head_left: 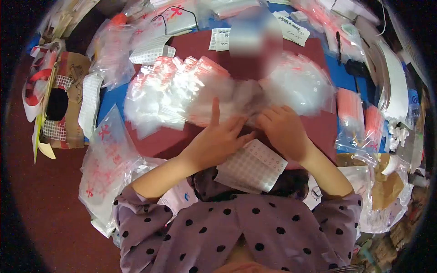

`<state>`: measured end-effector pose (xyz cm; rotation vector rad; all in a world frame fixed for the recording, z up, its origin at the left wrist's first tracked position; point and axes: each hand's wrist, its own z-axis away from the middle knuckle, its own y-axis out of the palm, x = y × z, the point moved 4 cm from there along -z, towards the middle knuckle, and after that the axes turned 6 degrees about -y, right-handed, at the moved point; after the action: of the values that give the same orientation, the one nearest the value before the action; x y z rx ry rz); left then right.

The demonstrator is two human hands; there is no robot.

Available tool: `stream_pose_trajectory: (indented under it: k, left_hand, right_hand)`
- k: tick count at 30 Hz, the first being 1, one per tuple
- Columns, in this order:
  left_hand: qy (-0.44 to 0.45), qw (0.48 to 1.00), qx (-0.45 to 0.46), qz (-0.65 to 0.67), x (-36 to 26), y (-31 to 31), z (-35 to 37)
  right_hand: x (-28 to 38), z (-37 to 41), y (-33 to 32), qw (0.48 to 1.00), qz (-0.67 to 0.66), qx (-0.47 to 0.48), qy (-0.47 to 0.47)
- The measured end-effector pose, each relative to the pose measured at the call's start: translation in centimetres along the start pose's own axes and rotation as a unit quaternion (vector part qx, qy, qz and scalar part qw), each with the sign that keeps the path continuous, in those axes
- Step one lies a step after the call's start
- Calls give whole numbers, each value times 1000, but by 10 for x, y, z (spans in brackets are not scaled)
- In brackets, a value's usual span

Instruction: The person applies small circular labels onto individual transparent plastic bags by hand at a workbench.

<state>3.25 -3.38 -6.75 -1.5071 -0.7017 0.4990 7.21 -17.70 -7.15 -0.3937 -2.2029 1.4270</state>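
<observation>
Head view: bags [182,91] touching left hand [214,143], right hand [284,132] (blurred).

Scene evenly and brightly lit from overhead; shadows faint. Strong fisheye bending and dark vignetting seen at the edges. Glare noted on clear bags [182,91]; motion blur there.

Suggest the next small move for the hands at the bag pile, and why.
Probably pinch one bag free from the fanned pile of red-striped zip bags: the left hand and right hand meet at its near edge, and no single bag looks separated yet.
</observation>
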Motion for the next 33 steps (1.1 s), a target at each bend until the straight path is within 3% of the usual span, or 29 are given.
stream_pose_trajectory:
  k: [2, 7, 11, 16, 22, 27, 30, 33]
  left_hand:
    - [2, 1000, 12, -10, -1, 0, -1]
    - [-19, 999, 12, 45, 2, -1, -1]
    - [-38, 993, -45, 104, -4, 8, 1]
    - [-27, 987, -59, 150, -8, 12, -2]
    - [-37, 971, -7, 237, -5, 12, -9]
    - [-20, 982, -20, 186, -4, 11, -9]
    - [-21, 983, -19, 182, -5, 12, -9]
    - [-26, 982, -28, 184, -5, 11, -7]
  right_hand:
    - [-2, 3, -2, 998, 3, 54, 27]
    - [2, 5, 0, 999, -27, -4, 46]
    - [1, 9, 9, 997, -2, -41, 61]
    - [0, 8, 10, 998, 12, -16, 59]
    - [0, 14, 12, 995, -16, 17, 95]
    - [4, 18, 4, 994, -38, -20, 105]
    - [6, 22, -3, 993, -21, 6, 119]
    - [8, 33, -30, 980, -127, 74, 138]
